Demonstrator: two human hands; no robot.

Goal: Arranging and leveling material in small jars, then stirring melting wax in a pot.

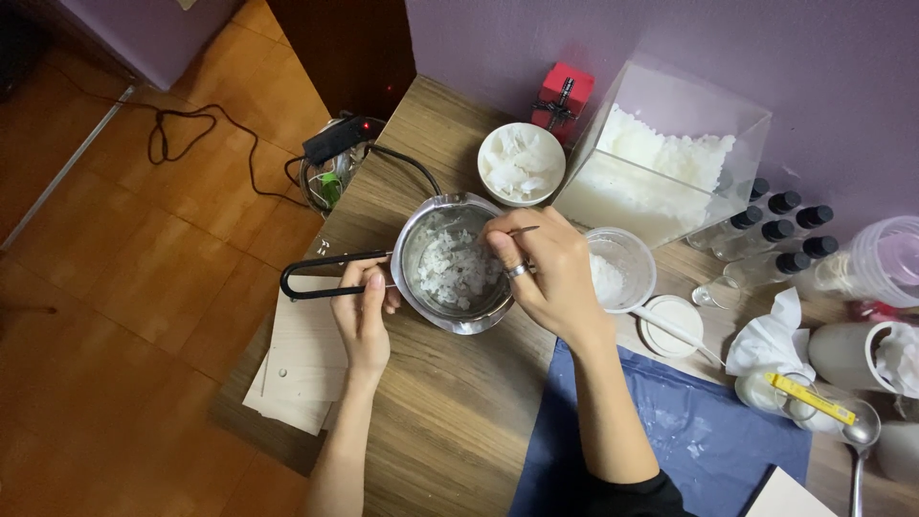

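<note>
A small metal pot (428,233) with a black loop handle (321,278) stands on the wooden table (450,412); white flakes (450,271) lie inside it. My left hand (364,311) grips the handle where it meets the pot. My right hand (541,273), with a ring on one finger, hovers over the pot's right rim and pinches a thin metal stick (523,230) that points into the flakes.
A white bowl of flakes (521,163), a clear box of white flakes (661,158), a red gift box (562,96), a clear cup (622,268), several dark-capped bottles (780,230), a blue cloth (689,431), tissues, a spoon and a cable at the table's left edge.
</note>
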